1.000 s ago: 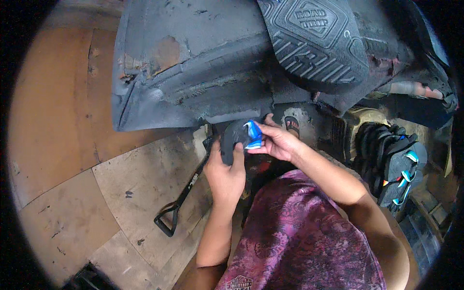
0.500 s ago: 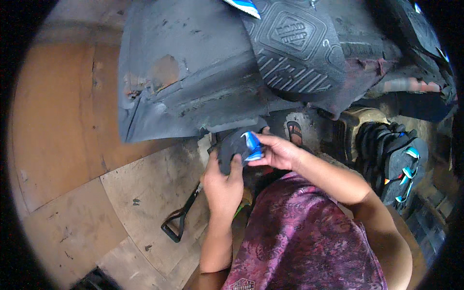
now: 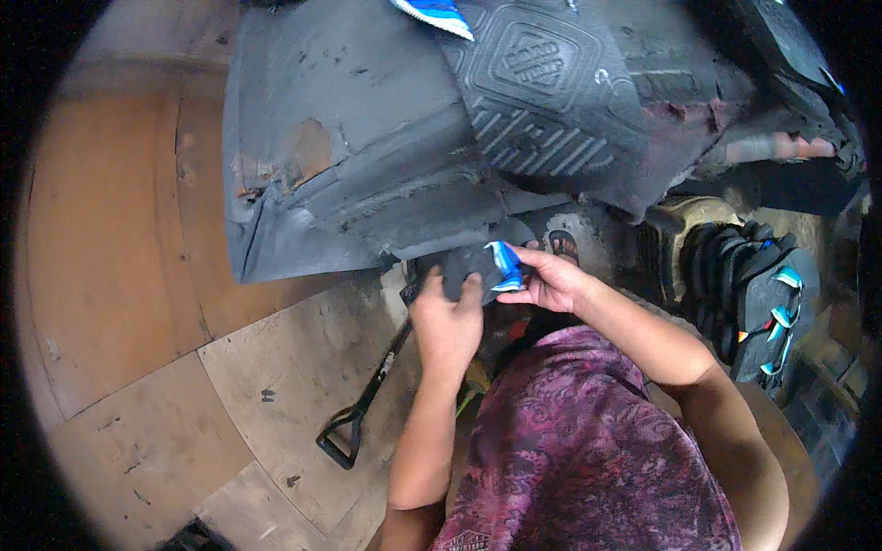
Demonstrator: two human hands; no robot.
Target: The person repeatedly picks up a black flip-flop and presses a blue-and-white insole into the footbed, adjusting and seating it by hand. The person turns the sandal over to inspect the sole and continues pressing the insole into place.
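Note:
A black sandal [image 3: 470,264] with a blue and white strap [image 3: 505,266] is between my hands, just below the near edge of the black-covered bench. My left hand [image 3: 445,317] grips the sole from the left side, its fingers slightly blurred. From the right, my right hand [image 3: 554,281] is closed on the strap side, thumb and fingers at the strap's edge. The sandal's underside and the far fingertips are hidden. Nearest beyond my hands, a large black sole [image 3: 542,101] lies tread up on the bench, with another blue and white strap [image 3: 436,15] beside it.
The worn black bench covering [image 3: 367,138] fills the area ahead. To my right, several black sandals with blue straps [image 3: 767,303] stand stacked by a yellowish stool [image 3: 694,216]. A black-handled tool [image 3: 344,432] leans at lower left over floorboards [image 3: 266,404]. A sandalled foot [image 3: 563,246] shows under the bench.
Both hands have shifted slightly right with the sandal. The left fingers have moved over the sole, and the sandal's strap has turned a little.

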